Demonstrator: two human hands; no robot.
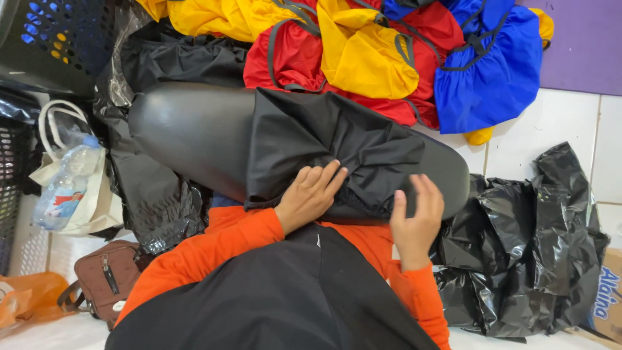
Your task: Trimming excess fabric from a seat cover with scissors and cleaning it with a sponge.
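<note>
While the black fabric cover (324, 146) lies draped over the middle of the long black padded form (194, 129), the step in hand appears to be fitting the cover onto that form. At far left stand a dark plastic basket (58, 39), a white tote bag (71, 201) holding a clear water bottle (65, 188), and a brown handbag (107, 275) on the floor. Moving right, the left hand (310, 198) rests flat on the cover's gathered lower edge, fingers extended and together, pressing rather than gripping. Beside it, the right hand (418, 220) hovers open with fingers spread, close to the form's rounded end and holding nothing. Behind lie yellow, red and blue fabric pieces (389, 58); at right sits a crumpled black plastic bag (525, 253). By this evidence, the next move calls for pinching the bunched hem and drawing it evenly toward the uncovered end.
</note>
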